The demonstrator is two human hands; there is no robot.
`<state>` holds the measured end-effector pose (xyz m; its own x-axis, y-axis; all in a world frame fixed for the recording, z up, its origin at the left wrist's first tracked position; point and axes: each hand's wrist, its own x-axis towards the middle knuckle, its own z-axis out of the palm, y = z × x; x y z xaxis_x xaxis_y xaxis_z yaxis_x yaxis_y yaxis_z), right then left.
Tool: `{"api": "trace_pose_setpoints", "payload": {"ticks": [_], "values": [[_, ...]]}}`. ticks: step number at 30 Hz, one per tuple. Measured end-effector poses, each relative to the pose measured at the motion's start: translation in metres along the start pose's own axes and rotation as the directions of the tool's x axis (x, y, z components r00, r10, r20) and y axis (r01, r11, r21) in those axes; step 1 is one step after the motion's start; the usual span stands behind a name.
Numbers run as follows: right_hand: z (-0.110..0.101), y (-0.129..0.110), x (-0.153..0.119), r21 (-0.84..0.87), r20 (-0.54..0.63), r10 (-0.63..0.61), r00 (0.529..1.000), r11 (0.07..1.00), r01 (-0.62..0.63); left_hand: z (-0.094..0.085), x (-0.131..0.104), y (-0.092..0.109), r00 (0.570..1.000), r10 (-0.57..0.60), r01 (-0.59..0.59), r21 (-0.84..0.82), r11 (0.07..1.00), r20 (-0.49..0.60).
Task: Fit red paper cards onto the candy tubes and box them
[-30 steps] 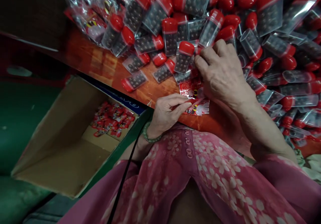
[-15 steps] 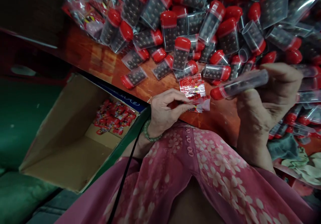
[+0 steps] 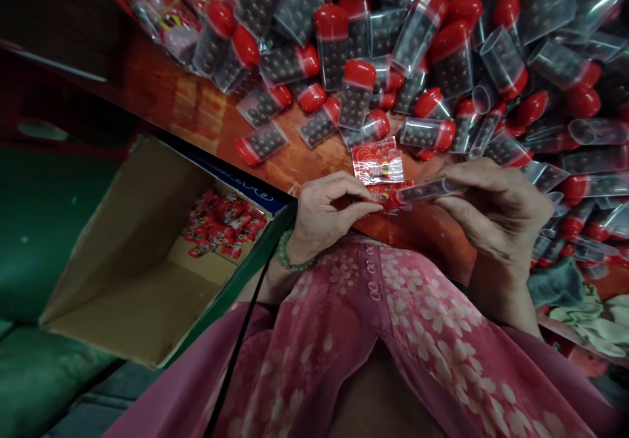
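Observation:
My left hand (image 3: 330, 210), with a green bead bracelet at the wrist, pinches a small red printed plastic packet (image 3: 381, 194) at the table's near edge. My right hand (image 3: 498, 205) is closed on a clear plastic container (image 3: 428, 191) of dark balls, lying nearly level. Its leading end meets the packet's right side; whether it is inside or only over it, I cannot tell. The container's red cap does not show apart from the red packet. Just beyond my left fingers lies another flat printed packet (image 3: 377, 161).
Many red-capped containers of dark balls (image 3: 358, 94) are heaped across the orange-brown table (image 3: 206, 114). Clear printed packets (image 3: 177, 29) are piled at the far left. Below on the left, an open cardboard box (image 3: 118, 255) holds filled red packets (image 3: 223, 222). Cloths (image 3: 560, 284) lie at right.
My right hand has moved left and lower, bringing the container's capped end to the packet. My left hand has stayed nearly in place, still pinching the packet.

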<state>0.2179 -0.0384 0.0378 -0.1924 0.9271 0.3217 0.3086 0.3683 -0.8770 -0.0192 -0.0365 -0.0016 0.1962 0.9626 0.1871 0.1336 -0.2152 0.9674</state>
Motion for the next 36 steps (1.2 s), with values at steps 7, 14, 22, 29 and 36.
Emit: {"api": "trace_pose_setpoints", "payload": {"ticks": [7,14,22,29,36], "values": [[-0.003,-0.011,0.016,-0.015,0.18,0.115,0.977,0.993,-0.114,0.0,-0.002,-0.004,0.997,0.051,-0.055,0.055,0.997,0.063],[0.011,-0.01,0.019,0.022,0.123,0.254,0.959,0.966,-0.259,-0.003,-0.003,-0.003,0.965,-0.131,0.131,0.014,0.991,0.226],[0.019,-0.003,0.019,0.067,0.177,0.364,0.914,0.922,-0.381,-0.008,0.003,0.006,0.851,-0.356,0.413,-0.072,0.908,0.387],[0.025,0.015,0.006,0.239,0.141,0.453,0.88,0.847,-0.474,-0.005,0.012,0.017,0.807,-0.364,0.464,-0.12,0.877,0.465],[0.027,0.014,0.0,0.233,0.065,0.42,0.905,0.876,-0.423,-0.007,0.008,0.004,0.857,-0.34,0.36,0.021,0.933,0.387]]}}
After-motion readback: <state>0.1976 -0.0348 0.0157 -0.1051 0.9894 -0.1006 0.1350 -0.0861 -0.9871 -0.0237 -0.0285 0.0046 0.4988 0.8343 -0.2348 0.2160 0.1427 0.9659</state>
